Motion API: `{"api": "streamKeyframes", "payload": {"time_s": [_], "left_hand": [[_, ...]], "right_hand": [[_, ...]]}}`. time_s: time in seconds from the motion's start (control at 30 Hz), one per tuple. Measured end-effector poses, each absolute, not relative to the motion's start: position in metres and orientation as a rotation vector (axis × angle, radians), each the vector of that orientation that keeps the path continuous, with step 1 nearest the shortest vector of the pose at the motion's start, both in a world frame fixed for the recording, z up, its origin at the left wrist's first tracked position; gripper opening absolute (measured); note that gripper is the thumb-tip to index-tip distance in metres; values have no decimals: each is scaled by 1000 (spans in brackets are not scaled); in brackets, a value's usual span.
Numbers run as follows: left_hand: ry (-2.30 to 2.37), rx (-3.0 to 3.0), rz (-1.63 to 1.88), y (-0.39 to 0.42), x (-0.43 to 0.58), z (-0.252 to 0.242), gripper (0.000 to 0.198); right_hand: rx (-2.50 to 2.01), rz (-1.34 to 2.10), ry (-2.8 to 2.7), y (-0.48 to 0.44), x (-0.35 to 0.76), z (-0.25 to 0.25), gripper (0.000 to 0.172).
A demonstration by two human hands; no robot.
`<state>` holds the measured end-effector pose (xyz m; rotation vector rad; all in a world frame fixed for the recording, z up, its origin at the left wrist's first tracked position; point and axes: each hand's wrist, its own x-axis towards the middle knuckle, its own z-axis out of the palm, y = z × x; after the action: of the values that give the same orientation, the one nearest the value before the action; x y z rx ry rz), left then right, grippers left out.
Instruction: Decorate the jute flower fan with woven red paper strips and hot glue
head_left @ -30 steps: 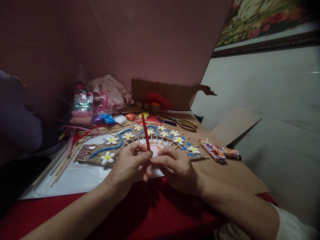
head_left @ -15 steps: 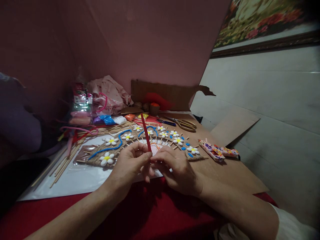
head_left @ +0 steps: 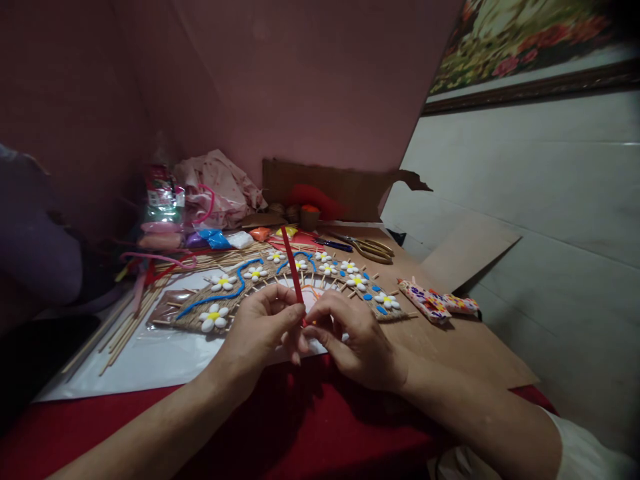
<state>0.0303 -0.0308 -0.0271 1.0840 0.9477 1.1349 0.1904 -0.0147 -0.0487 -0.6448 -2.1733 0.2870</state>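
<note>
The left hand [head_left: 260, 327] was closed in a pinch, thumb and forefinger gripping a red stick [head_left: 291, 265] near its lower end. The stick stood almost upright above the hands, its top leaning slightly to the left. The right hand [head_left: 357, 343] was curled, with its fingertips brought against the stick's lower end, just beside the left thumb. Whether those fingers clamped the stick or only touched it could not be determined.

Directly behind the hands lay an arched jute panel [head_left: 197, 312] set with white flowers, blue cord and blue dots, with thin sticks projecting from its edges. The panel rested on a white sheet [head_left: 150, 360], which lay on a red table cover [head_left: 300, 427]. Loose bamboo skewers [head_left: 130, 320] lay along the left side of the sheet.

A cardboard sheet [head_left: 450, 340] lay to the right, under the right wrist. It carried two small flower-patterned pieces [head_left: 435, 303], and scissors [head_left: 373, 250] lay further back. Coloured packets [head_left: 215, 238] and a crumpled pink bag [head_left: 220, 187] sat at the far edge, against the wall. A framed picture [head_left: 525, 47] hung at the upper right.
</note>
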Motion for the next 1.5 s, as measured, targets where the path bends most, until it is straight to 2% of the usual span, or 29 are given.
{"api": "streamKeyframes", "payload": {"time_s": [0.3,0.83,1.2,1.5], "left_hand": [[946,1142,1131,-31,28,-29,20],[968,1153,1104,-31,29,-29,19],[965,1156,1104,-30,29,-29,16],[967,1158,1099,-29,29,-31,15]], "right_hand": [[-627,272,-2187,-14,190,-48,6],[-640,307,-2227,-14,191,-46,1],[-555,233,-2213,-12,195,-50,10],[-582,260,-2185,-12,195,-50,9]]}}
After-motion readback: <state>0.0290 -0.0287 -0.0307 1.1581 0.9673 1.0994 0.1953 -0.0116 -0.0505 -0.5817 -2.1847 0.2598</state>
